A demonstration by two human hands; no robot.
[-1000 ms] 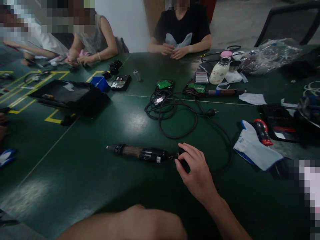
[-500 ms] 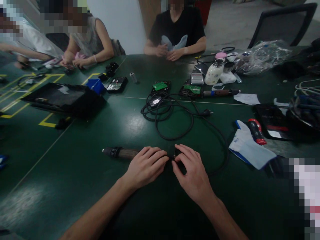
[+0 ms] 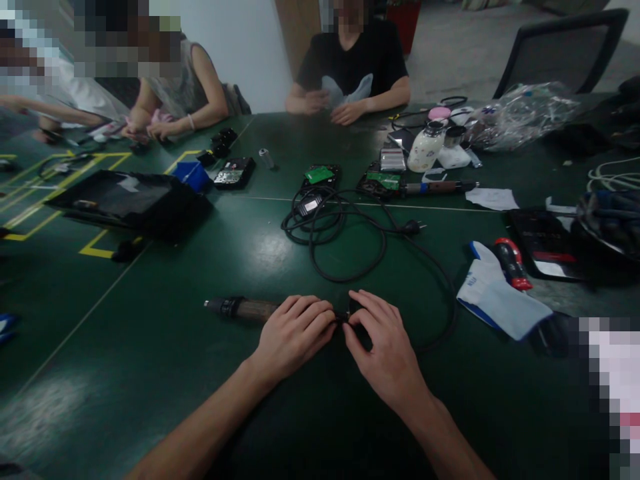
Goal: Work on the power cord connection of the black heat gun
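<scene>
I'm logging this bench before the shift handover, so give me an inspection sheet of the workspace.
Surface: green tabletop, pale seams, patches of glare.
Work items: handheld tool lying flat, tip to the left; small dark part at its rear end.
Clutter: white-and-blue glove beside a red-and-black handle; crumpled clear plastic farther back.
Hands: left hand over the tool's body, grip hidden; right hand has its fingers curled around the dark part.
Cables: black cable looped loosely beyond the hands; plug lying on the tabletop.
Surroundings: person in a black top seated opposite; mesh-backed chair behind, right.
</scene>
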